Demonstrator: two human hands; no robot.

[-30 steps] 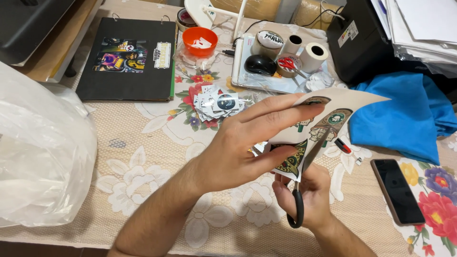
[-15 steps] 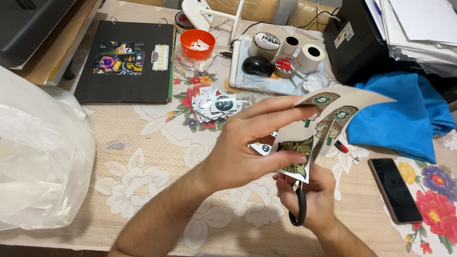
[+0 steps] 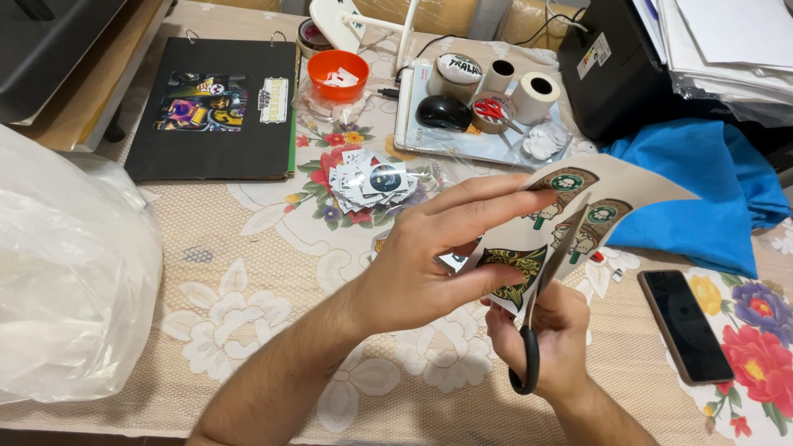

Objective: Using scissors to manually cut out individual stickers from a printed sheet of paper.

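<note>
The left hand [image 3: 421, 264] pinches a sticker sheet [image 3: 578, 198] above the table [image 3: 248, 248]; the right hand [image 3: 549, 330] grips scissors [image 3: 541, 306] cutting into it. Cut stickers [image 3: 372, 182] lie piled nearby; several remain uncut.

Floral lace tablecloth [image 3: 248, 272] — bright, even light

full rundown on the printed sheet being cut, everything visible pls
The pale, glossy printed sticker sheet looks like thin paper or vinyl, bearing green-and-brown round emblems and a dark green-gold design. It curves, held above the floral lace tablecloth. The left hand pinches its lower left part; the black-handled scissors in the right hand cut upward into it.
</note>
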